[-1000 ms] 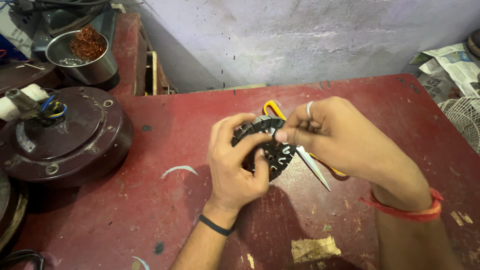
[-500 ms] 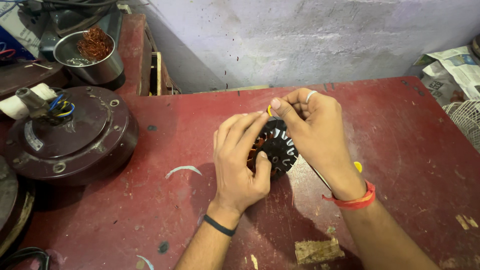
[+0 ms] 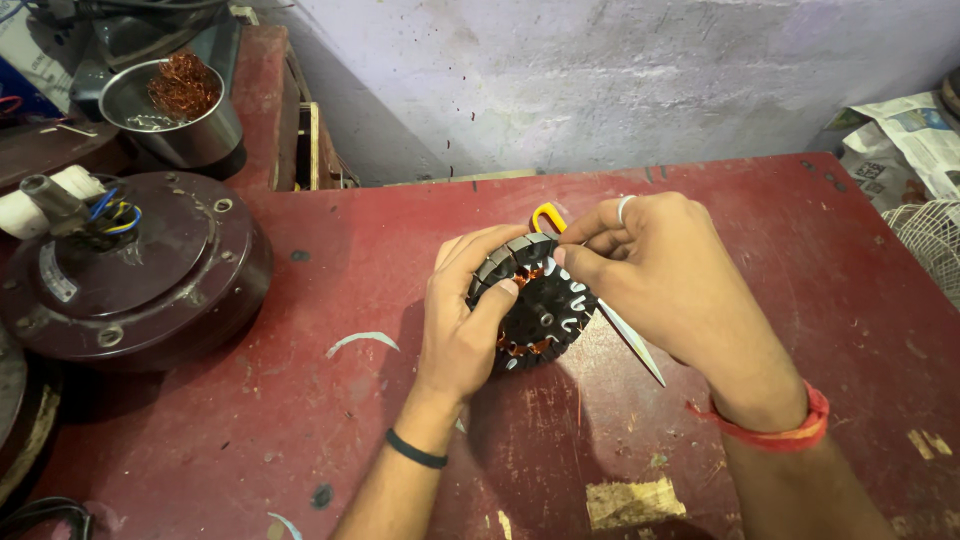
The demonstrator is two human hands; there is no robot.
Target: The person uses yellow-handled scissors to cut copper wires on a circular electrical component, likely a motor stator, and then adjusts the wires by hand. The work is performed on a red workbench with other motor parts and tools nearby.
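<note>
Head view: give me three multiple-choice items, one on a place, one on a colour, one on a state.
1. Where is the steel bowl of copper wire?
A. far left, behind the dark round motor housing
B. at the table's near right corner
C. under the right hand

2. What colour is the band on the right wrist?
A. black
B. red
C. green

3. How is the round stator core held?
A. lying untouched on the red table
B. gripped by the left hand, with the right hand pinching at its top edge
C. hanging from a wire

Answers: 1 A, it sits at the upper left past the housing; 2 B, a red band circles that wrist; 3 B, left fingers wrap it.
</note>
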